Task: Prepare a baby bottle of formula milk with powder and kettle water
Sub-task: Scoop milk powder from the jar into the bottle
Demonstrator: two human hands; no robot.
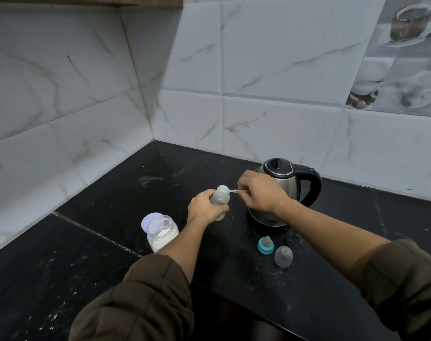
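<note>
Observed at a black speckled stone countertop (106, 254) set in a corner of white marble-patterned wall tiles (271, 70). The left hand (203, 206) grips a small translucent plastic baby bottle (220, 196), fingers curled round its lower body. The bottle stands upright and uncapped, near the middle of the counter and just in front and to the left of the kettle; whether its base touches the counter cannot be told. The right hand (261, 190) pinches the handle of a small pale plastic measuring scoop (231, 191) between thumb and fingertips. The scoop's bowl sits at the bottle's open mouth, with pale powder showing there. Behind the right hand stands a stainless-steel electric kettle with black lid and black handle (283, 173), lid closed. Left of the bottle and nearer the person is a clear round jar of white powder (162, 236), open, with its translucent round lid (150, 220) propped at the mouth. Right of the bottle, in front of the kettle, lie a teal screw ring fitted with a nipple (265, 245) and, just beside it, a clear domed bottle cap (283, 256). Both forearms are bare below pushed-up brown quilted sleeves (140, 303).
</note>
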